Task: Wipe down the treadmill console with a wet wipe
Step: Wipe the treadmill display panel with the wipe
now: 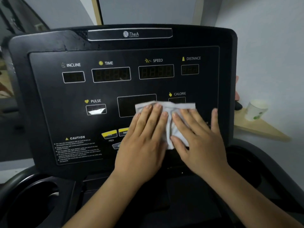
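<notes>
my left hand (144,137) and right hand (195,139), fingers flat and spread, press the wipe (169,116) on the console (54,96) lower centre-right; i judge hard pressure could trigger the buttons (109,134) at left.

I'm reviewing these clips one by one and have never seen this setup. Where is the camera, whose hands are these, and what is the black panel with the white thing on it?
There is only one picture, from a camera worn on the person's head that looks forward and down. The black panel is a treadmill console; its number displays are dark. The left hand and right hand lie flat, fingers straight, pressing a white wet wipe against the lower middle of the console. Nothing is gripped. To the right, a paper cup stands on a wooden shelf.
</notes>
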The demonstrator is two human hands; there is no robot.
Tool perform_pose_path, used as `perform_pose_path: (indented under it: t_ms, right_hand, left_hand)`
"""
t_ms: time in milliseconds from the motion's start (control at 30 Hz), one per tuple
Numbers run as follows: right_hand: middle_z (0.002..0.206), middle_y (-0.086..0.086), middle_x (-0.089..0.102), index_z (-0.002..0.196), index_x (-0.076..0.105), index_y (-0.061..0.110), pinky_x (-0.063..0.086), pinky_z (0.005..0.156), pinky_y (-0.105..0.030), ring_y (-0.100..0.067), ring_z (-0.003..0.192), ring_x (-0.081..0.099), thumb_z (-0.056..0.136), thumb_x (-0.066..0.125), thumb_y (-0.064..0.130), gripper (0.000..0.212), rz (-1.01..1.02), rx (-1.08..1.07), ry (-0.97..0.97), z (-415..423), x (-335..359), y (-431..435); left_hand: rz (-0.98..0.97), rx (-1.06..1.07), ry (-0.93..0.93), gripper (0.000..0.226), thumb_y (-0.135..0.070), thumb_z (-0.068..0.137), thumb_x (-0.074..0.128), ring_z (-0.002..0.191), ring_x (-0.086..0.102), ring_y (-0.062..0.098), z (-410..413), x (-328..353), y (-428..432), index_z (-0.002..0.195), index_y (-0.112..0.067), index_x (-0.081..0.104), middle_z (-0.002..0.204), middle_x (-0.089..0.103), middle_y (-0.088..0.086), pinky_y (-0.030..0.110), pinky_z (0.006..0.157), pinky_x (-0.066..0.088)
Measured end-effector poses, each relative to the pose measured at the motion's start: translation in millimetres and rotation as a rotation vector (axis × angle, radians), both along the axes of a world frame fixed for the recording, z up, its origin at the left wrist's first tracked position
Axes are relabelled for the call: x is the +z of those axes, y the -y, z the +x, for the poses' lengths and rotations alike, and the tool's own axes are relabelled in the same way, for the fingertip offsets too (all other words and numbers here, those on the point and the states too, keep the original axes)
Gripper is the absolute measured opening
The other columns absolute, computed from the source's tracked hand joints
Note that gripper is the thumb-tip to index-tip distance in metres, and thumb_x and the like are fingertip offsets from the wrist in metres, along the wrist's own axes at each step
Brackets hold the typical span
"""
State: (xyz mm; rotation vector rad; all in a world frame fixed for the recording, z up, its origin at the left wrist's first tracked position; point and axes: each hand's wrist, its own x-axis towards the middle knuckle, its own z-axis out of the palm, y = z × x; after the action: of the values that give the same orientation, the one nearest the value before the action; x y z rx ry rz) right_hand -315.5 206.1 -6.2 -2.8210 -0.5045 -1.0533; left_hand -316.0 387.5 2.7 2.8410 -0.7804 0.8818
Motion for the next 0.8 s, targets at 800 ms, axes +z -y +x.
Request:
perform_pose_path:
  t_ms: [800]
  right_hand:
    - [0.142,-0.006,0.052,0.139,0.050,0.010,0.013,0.112,-0.068,-0.021,0.139,0.039,0.097,0.050,0.031,0.047,-0.007,0.057,0.035,3,2,-35]
  left_hand:
    - [-0.036,0.098,0.030,0.061,-0.026,0.096,0.045,0.149,0.015,0.030,-10,-6,-23,0.150,-0.002,0.030,0.159,0.022,0.019,0.049,0.119,0.021]
